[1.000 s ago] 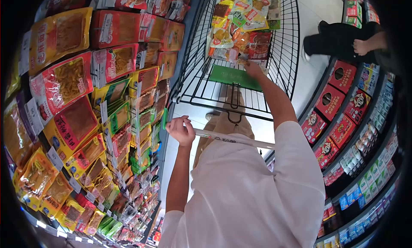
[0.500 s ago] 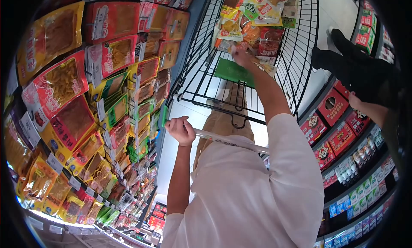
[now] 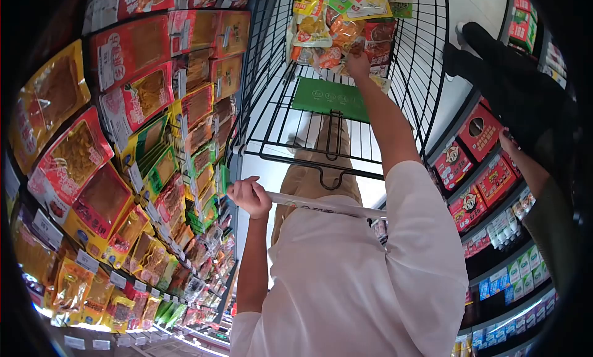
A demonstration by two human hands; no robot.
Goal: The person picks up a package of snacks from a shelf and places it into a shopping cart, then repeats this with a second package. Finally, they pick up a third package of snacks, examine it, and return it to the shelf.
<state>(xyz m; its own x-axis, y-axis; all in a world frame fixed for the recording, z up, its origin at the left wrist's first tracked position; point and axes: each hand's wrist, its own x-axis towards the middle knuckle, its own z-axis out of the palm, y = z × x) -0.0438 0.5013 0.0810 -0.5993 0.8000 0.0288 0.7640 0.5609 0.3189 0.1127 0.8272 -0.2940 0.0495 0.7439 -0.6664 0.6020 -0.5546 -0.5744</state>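
Observation:
My left hand [image 3: 249, 197] is closed around the left end of the shopping cart's push handle [image 3: 309, 205], beside its green end cap. My right hand [image 3: 358, 65] reaches into the wire shopping cart [image 3: 333, 159], over the near edge of a heap of packaged snacks. Its fingers are curled against the packets, and what they hold, if anything, is hidden. An orange snack packet [image 3: 346, 32] and a dark red packet [image 3: 378, 40] lie right by the fingers. Below the hand, a green panel [image 3: 327, 97] is fixed to the cart.
Shelves of hanging snack packets [image 3: 145, 97] line the left side. On the right stand shelves with red gift boxes [image 3: 479, 134] and small cartons [image 3: 522, 267]. A person in dark clothing [image 3: 513, 79] is close to the cart's right side, one hand [image 3: 508, 140] by the boxes.
My right hand has shifted slightly right and up over the packets. The view has moved a little, so the cart and my left hand sit further left in it. The left hand keeps its grip.

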